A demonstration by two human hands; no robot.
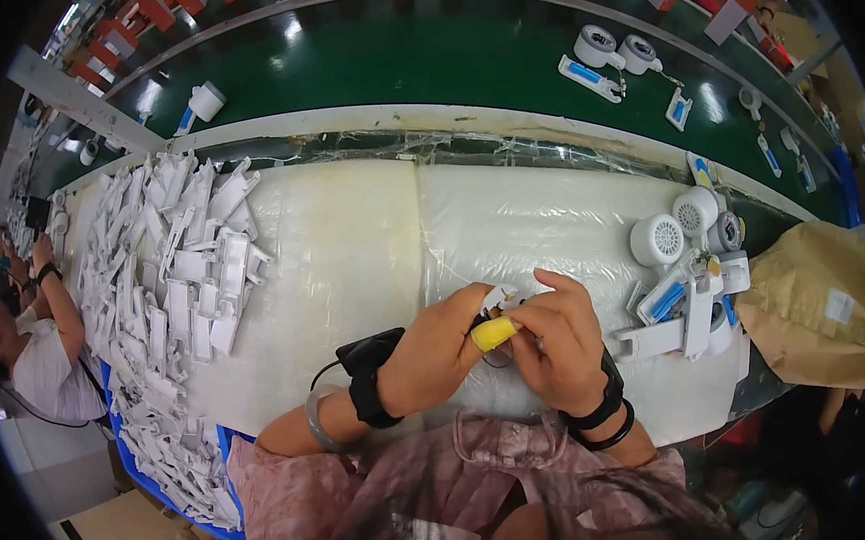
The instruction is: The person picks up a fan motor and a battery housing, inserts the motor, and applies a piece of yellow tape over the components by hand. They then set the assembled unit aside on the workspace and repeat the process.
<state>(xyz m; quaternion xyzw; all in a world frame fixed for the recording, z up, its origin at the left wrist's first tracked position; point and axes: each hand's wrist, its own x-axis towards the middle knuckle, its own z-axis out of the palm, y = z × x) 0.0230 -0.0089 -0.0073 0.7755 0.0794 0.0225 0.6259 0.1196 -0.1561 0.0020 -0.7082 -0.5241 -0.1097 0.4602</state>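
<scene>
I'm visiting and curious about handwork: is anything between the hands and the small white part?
Nothing visible blocks the way: the left hand holds the small white part, and the right hand is close beside it. A yellow cover, apparently worn on the left hand, may lie between skin and part.

Widest open lane: bare sheeted worktop (336, 213) betw. L pile of white plastic parts (189, 243) and L hand (437, 356), running fwd to pale ledge (503, 124) at far edge. Ctr stretch beyond both hands also free. Hands nearly meet, so v. little room betw. them. R side: gap betw. R hand (567, 360) & jumbled white units (688, 278), which block the way to paper bag (811, 307). Near L: blue bin (223, 534), full of parts, obstructs.
</scene>
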